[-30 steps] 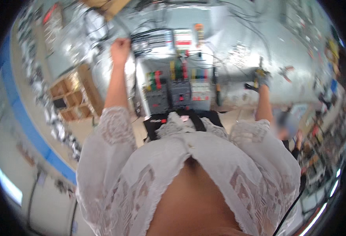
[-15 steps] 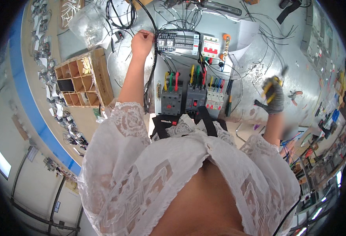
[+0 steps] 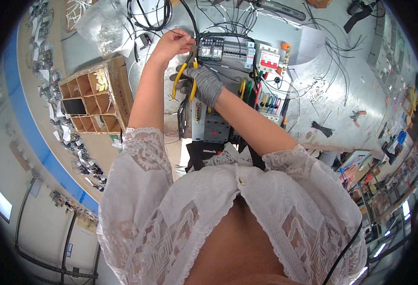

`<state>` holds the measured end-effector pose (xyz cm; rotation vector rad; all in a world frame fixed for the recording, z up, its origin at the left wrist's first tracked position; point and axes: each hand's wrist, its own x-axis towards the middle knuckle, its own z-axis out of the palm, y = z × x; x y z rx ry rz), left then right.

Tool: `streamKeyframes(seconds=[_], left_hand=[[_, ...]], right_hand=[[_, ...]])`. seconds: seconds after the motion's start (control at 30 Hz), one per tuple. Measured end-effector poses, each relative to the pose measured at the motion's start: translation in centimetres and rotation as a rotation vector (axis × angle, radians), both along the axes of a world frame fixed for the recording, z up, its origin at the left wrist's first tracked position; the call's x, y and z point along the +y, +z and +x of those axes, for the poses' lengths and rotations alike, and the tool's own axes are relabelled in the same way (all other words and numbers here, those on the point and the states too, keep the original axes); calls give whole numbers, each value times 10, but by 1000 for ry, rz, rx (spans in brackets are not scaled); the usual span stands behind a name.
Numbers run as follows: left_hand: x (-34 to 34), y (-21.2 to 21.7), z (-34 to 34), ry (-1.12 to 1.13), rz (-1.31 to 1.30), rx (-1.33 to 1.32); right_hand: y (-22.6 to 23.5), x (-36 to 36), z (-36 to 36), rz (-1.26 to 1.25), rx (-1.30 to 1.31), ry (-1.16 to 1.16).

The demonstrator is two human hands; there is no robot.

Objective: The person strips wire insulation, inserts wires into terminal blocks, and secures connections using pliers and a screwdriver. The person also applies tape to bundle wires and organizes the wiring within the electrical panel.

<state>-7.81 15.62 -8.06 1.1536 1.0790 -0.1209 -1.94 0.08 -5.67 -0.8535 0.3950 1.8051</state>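
My left hand [image 3: 175, 43], bare, pinches a thin wire beside the black wire bundle [image 3: 189, 14] at the panel's left edge. In my right hand [image 3: 204, 85], which wears a grey glove, is a pair of yellow-handled pliers [image 3: 193, 89]. Its handles are spread, and its jaws point up close under my left fingertips. Just right of the hands, the metal mounting panel [image 3: 270, 31] carries black relays [image 3: 212, 49], a row of terminal blocks [image 3: 235, 51] and a white breaker [image 3: 269, 58] with a red switch. My right forearm partly covers the dark grey breaker [image 3: 216, 127] below.
A divided cardboard box [image 3: 118, 95] stands at the left, near a clear plastic bag [image 3: 102, 26]. On the right of the metal table lie loose black wires [image 3: 344, 61], a wire bunch [image 3: 323, 128] and orange-handled pliers [image 3: 357, 117]. A screwdriver [image 3: 284, 116] lies along the panel's right edge.
My right hand has swung from the table's right side across to my left hand, bringing the yellow-handled pliers. My left hand stays by the wire bundle. The view has shifted slightly.
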Motion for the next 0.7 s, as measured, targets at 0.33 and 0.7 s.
streamKeyframes(seconds=[0.33, 0.7], left_hand=[[1, -3, -1, 23, -17, -15], [0, 3, 1, 37, 0, 29]], right_hand=[[-10, 4, 1, -30, -23, 59], [-16, 8, -10, -114, -196, 61]])
